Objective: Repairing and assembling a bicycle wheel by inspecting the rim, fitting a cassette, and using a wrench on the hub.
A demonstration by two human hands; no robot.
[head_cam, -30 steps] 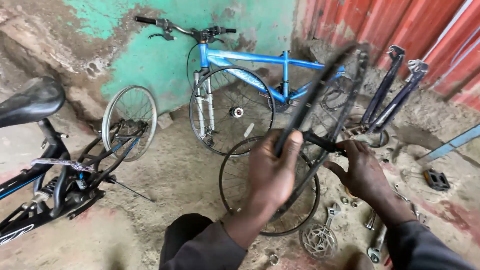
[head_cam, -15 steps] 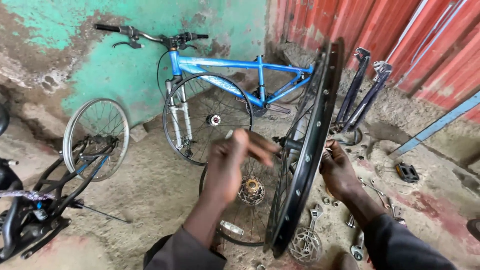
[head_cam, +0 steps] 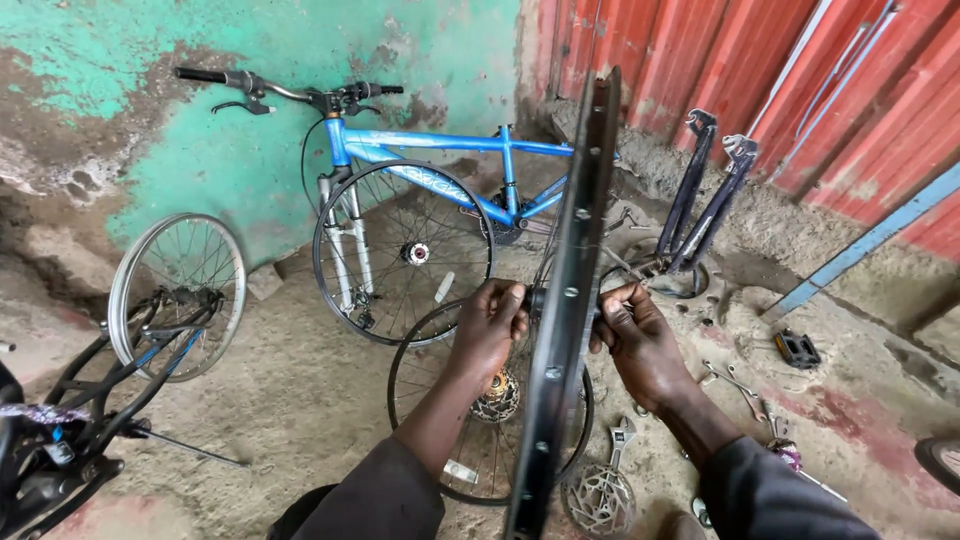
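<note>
A black metal wheel rim (head_cam: pixel 566 300) is held upright, edge-on, between both hands. The left hand (head_cam: pixel 487 330) is curled shut around the hub on the rim's left side; the right hand (head_cam: pixel 640 340) is closed on the axle end at its right side. Below the hands, a spoked wheel (head_cam: pixel 440 400) with a toothed cassette lies flat on the dusty ground. A perforated brake disc (head_cam: pixel 598 497) rests beneath the right wrist. Beyond the hands, a blue bicycle (head_cam: pixel 430 180) leans against the flaking green wall.
</note>
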